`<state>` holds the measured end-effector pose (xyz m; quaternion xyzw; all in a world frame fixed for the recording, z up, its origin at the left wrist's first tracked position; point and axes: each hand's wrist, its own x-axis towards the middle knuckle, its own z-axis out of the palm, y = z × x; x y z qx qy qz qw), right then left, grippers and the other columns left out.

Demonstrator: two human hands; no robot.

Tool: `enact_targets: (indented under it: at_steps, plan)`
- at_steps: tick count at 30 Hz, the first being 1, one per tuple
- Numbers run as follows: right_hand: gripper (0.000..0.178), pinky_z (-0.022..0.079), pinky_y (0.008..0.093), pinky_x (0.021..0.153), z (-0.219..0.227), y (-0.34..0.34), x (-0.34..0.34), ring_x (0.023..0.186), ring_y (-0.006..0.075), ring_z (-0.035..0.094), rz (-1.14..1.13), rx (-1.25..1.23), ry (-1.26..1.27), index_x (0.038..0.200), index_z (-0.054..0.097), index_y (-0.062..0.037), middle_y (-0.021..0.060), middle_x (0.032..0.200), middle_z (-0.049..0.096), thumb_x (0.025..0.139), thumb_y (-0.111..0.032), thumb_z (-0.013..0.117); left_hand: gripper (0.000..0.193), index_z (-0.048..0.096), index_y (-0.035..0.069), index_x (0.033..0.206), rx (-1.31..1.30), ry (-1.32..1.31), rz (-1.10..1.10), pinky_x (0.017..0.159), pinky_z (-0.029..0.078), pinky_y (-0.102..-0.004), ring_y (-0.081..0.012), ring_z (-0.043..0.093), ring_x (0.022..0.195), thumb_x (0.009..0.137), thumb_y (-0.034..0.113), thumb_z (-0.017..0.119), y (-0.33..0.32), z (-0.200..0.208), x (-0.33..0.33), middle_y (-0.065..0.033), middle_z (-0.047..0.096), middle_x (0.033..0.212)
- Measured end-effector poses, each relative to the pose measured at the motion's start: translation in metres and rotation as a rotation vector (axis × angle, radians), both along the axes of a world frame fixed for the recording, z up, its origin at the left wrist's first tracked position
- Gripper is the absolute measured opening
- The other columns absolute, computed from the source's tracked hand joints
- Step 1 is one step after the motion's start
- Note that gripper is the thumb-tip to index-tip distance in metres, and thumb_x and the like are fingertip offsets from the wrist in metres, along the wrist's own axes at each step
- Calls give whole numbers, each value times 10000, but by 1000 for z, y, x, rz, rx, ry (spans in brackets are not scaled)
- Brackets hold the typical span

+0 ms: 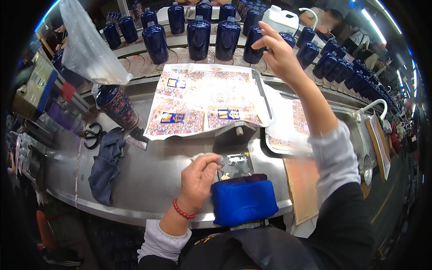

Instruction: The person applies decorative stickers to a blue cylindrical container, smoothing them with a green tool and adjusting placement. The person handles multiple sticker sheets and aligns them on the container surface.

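My right hand (280, 55) reaches far out over the conveyor with its fingers stretched and apart, beside a glossy dark blue bottle (253, 50); I cannot tell whether they touch. Low in front of me, my left hand (198, 180) is closed, thumb against fingers. Something pale shows at its fingertips, too small to name. Close to that hand lies a bright blue padded cloth (245, 202). Ahead of it, a sheet of patterned decals (180, 101) with floral print and blue-gold labels rests on a raised tray, washed out by glare in its middle.
Several blue bottles (198, 40) stand along the curved conveyor (180, 56). At left are a patterned bottle (118, 108), a plastic bag (87, 45), a grey cloth (107, 166) and black scissors (93, 135). A white jug (280, 20) stands behind; a tap (375, 105) rises at right. Other people work beyond.
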<state>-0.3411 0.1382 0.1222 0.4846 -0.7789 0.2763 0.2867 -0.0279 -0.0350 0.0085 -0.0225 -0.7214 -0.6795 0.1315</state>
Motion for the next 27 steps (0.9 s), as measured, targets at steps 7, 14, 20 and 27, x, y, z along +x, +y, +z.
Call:
enact_targets:
  at_steps: [7,14,20,27]
  plan:
    - [246,489,472,994,-22,-68,-193,1126,438,584,-454,69,-86,1133,720,-100,188,1227,612,914,-182,644,247,686,-51,1050,-259,-7,78,726,560,-286,-197,721,798,1025,159,557,-10,-20,-13,-136,720,928]
    - [290,497,474,951,-27,-57,-216,1107,420,599,-494,200,25,1091,649,-51,188,1175,624,913,-276,692,214,689,-39,1049,-255,-45,60,709,555,-289,-199,724,789,1016,133,566,-13,-20,-15,-136,725,919]
    - [245,497,484,922,-29,-36,-194,1057,409,616,-584,98,-136,994,656,-14,190,1091,633,920,-247,676,198,688,-27,1031,-335,-4,92,684,545,-293,-204,721,771,1014,125,563,-13,-25,-15,-129,708,881]
    - [229,484,422,785,44,40,-83,866,378,601,-251,-89,64,883,606,19,179,933,613,897,-182,715,247,680,-33,1020,-319,59,128,691,541,-284,-190,709,759,1042,170,541,-12,-30,-14,-115,691,874]
